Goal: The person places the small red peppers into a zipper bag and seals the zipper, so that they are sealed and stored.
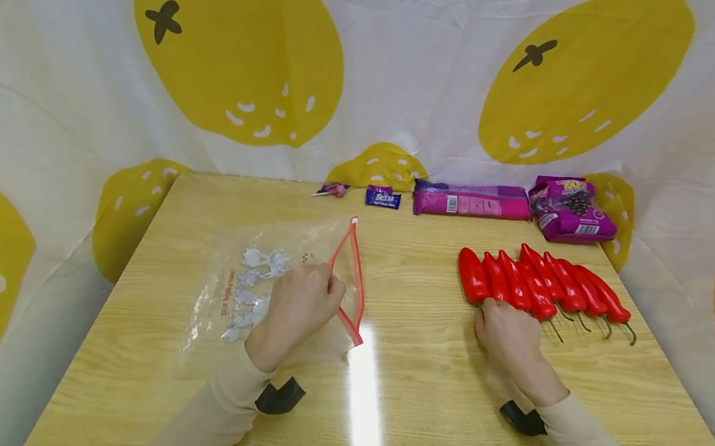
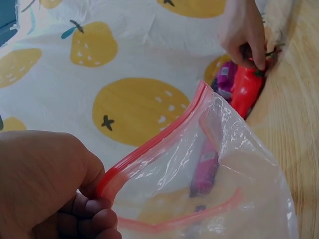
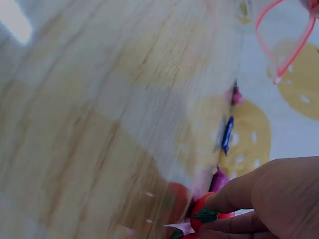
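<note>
My left hand (image 1: 301,298) pinches the red zip edge of a clear zip bag (image 1: 202,316), whose mouth gapes toward the right. Whitish figures (image 1: 252,278) show on or through the bag; I cannot tell which. In the left wrist view, the bag's red edge (image 2: 159,137) runs out from between thumb and curled fingers. My right hand (image 1: 511,336) grips the stem end of the leftmost red pepper (image 1: 473,276). Its green cap (image 3: 205,214) lies by the thumb in the right wrist view. Beside it, several more red peppers (image 1: 570,292) lie in a slanting row.
Along the back of the wooden table (image 1: 412,380) lie a lollipop (image 1: 333,190), a small blue packet (image 1: 383,197), a long purple pack (image 1: 473,200) and a bulky purple bag (image 1: 572,210). A fruit-patterned cloth (image 1: 410,61) hangs behind them.
</note>
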`<state>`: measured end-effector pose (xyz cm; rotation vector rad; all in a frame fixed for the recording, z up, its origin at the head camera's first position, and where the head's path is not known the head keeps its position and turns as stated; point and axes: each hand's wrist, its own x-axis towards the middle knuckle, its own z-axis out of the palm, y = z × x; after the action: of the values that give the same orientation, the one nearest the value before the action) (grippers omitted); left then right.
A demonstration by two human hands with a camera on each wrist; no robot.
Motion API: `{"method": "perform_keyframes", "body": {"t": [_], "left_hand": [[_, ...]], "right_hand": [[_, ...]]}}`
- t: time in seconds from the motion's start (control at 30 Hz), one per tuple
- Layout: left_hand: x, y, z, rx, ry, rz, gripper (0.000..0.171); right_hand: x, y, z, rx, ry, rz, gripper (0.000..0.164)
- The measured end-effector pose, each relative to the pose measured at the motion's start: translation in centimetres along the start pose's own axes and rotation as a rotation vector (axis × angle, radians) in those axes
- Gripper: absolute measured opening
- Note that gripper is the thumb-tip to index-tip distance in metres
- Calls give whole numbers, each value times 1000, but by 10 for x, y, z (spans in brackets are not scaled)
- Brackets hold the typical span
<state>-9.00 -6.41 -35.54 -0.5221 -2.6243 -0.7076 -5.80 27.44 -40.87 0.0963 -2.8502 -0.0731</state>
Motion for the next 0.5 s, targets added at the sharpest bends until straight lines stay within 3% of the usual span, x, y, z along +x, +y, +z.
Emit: {"method": "perform_keyframes", "body": {"t": [0.17,0.3,0.4,0.5], "left_hand": [[-1,1,2,-6,-30,1,30],[-1,3,3,-2,-48,21,30],[-1,4,4,12,-63,45,30],[-1,5,4,24,-86,53,30]], "right_hand": [[4,4,0,26,-24,-2,23],[9,4,-11,117,55,-44,13],[16,-6,-24,238,101,-148,5],[22,-28,-37,364,94,-290,9]]}}
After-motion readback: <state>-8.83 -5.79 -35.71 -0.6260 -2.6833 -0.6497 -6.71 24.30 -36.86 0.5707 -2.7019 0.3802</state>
